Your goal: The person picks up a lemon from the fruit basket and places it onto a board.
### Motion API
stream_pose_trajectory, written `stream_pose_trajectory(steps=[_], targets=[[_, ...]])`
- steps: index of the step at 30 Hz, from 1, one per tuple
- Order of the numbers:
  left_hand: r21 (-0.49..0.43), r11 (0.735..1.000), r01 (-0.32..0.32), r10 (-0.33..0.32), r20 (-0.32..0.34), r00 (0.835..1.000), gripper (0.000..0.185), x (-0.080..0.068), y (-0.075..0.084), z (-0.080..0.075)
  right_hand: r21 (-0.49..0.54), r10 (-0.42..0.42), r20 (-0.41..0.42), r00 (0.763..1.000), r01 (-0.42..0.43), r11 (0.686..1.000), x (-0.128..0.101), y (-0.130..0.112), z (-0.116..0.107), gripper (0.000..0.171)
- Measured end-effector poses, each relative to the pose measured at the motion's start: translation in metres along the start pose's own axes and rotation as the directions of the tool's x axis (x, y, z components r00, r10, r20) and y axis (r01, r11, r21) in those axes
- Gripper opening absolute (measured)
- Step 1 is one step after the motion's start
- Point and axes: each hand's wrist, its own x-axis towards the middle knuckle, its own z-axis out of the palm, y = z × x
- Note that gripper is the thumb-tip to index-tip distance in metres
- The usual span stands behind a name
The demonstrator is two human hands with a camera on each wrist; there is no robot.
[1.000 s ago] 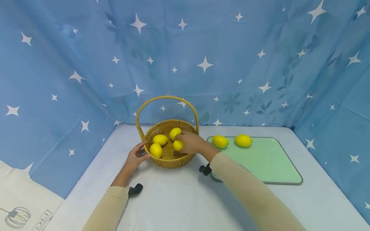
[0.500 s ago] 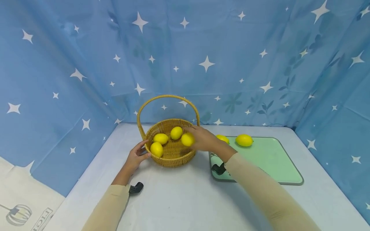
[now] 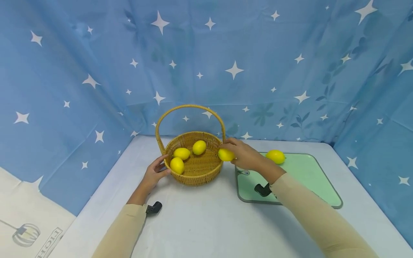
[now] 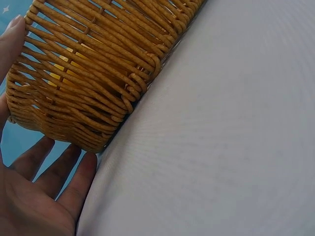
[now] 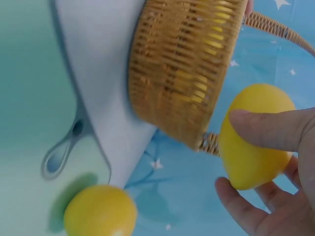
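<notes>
A woven basket (image 3: 193, 178) with a tall handle stands on the white table and has three yellow lemons in it (image 3: 182, 153). My left hand (image 3: 157, 171) rests against its left wall with straight fingers (image 4: 74, 182); the thumb lies higher up on the weave. My right hand (image 3: 236, 153) holds another lemon (image 3: 225, 154) just above the basket's right rim. In the right wrist view, thumb and fingers curl round that lemon (image 5: 256, 142). A further lemon (image 3: 275, 156) lies on the green board (image 3: 300, 179).
The green board has a handle hole (image 3: 244, 172) at its left end, beside the basket. Blue star-patterned cloth (image 3: 232, 71) walls in the table at the back and on both sides. A lemon (image 5: 101, 212) on the board shows in the right wrist view.
My right hand has lifted a lemon out of the basket and carried it rightward to the rim. The left hand has stayed on the basket's left wall.
</notes>
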Motion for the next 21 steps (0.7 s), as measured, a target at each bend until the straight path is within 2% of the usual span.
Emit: stream_pose_trajectory(steps=[2,8,15,21], targets=[[0.0,1.0,0.0,0.0,0.006,1.0,0.066,0.003,-0.004,0.001,-0.006,-0.005,-0.02,1.0,0.005,1.0,-0.007,0.005,-0.002,0.065],[0.007,1.0,-0.007,0.007,0.0,1.0,0.067,0.011,-0.032,-0.002,-0.047,-0.005,-0.068,0.998,0.002,0.999,-0.026,0.022,-0.005,0.063],[0.037,0.999,-0.011,0.013,-0.047,0.999,0.066,-0.001,-0.03,-0.01,-0.035,0.035,-0.044,0.998,-0.037,0.999,-0.042,0.034,-0.006,0.061],[0.038,0.999,-0.025,0.025,-0.013,1.0,0.066,0.007,-0.029,-0.007,-0.047,0.101,-0.04,0.994,-0.103,0.994,-0.071,0.053,-0.013,0.062]])
